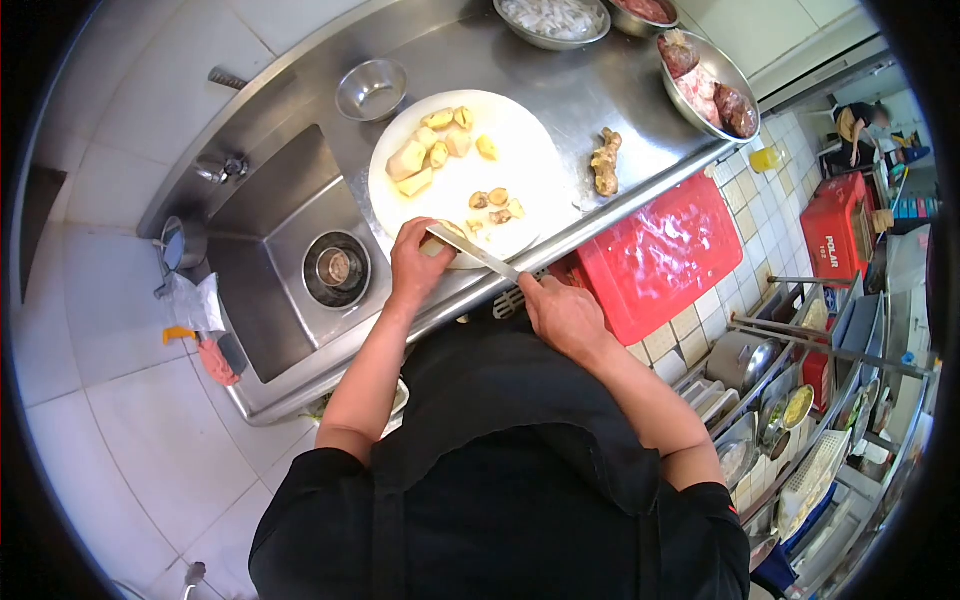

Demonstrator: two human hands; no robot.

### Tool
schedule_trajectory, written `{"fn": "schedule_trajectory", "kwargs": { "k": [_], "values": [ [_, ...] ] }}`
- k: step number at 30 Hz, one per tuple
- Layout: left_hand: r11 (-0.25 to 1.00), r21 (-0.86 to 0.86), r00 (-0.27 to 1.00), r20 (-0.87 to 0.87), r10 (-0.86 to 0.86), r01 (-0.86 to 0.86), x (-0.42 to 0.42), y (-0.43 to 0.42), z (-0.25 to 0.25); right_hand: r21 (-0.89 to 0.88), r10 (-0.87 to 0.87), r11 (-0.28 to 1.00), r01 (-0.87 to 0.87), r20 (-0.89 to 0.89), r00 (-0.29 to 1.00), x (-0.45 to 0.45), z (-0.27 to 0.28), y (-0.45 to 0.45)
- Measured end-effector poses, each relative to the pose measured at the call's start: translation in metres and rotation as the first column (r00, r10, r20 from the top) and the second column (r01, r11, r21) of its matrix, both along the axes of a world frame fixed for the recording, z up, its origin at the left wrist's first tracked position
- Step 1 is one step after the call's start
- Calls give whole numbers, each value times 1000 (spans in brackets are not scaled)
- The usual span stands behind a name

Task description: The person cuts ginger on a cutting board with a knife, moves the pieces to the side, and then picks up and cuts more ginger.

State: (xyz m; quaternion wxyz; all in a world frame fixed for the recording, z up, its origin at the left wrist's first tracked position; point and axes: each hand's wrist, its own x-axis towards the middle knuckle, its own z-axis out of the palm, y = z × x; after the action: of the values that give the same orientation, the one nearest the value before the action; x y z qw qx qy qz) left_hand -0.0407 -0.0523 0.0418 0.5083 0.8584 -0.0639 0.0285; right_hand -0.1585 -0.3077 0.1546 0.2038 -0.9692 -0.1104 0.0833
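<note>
A black apron [510,500] sits below the right hand [567,318] gripping a knife [478,252] and left hand [420,262] holding ginger [452,229]

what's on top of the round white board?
Pale yellow chunks toward the far side, smaller browner bits nearer the knife. The left hand holds a piece at the rim, partly covered. Board surface beneath all these: not visible.

Knife [478,252] in right grip [568,318]
</note>
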Motion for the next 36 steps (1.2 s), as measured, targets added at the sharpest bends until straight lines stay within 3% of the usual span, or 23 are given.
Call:
{"fn": "schedule_trajectory", "kwargs": {
  "k": [4, 6, 10, 12, 16, 22, 25, 30, 36],
  "values": [
    [1000, 1, 1000, 11, -12, 12, 6, -1, -1, -43, 10, 999, -11, -18, 1000, 1, 1, 0],
    [997, 77, 1000, -9, 0, 1, 7, -2, 4, -35, 4, 999, -2, 63, 998, 2, -3, 0],
    [998, 65, 998, -61, 16, -12, 7, -5, 5, -69, 6, 998, -5, 7, 1000, 5, 2, 2],
    [994, -99, 995, -87, 47, -55, 7, -8, -3, -80, 25, 996, -30, -58, 998, 7, 4, 3],
    [979, -182, 988, -137, 69, -94, 6, -9, -6, -95, 32, 995, -41, -89, 995, 12, -6, 6],
    [997, -76, 995, -96, 15, -22, 5, -4, -17, 66, 38, 997, -42, 62, 997, 21, -16, 12],
    [992, -127, 997, -82, -11, 1, 3, -2, -19, 97, 15, 995, -18, 31, 999, 27, -12, 16],
    [990, -137, 1000, -4, 16, -17, -1, 0, -22, 72, -21, 997, 40, -249, 968, 49, -6, 25],
    [999, -54, 1000, 28, 0, 2, -5, 7, -25, 126, -24, 990, 57, -248, 969, 58, -16, 28]
  ]
}}
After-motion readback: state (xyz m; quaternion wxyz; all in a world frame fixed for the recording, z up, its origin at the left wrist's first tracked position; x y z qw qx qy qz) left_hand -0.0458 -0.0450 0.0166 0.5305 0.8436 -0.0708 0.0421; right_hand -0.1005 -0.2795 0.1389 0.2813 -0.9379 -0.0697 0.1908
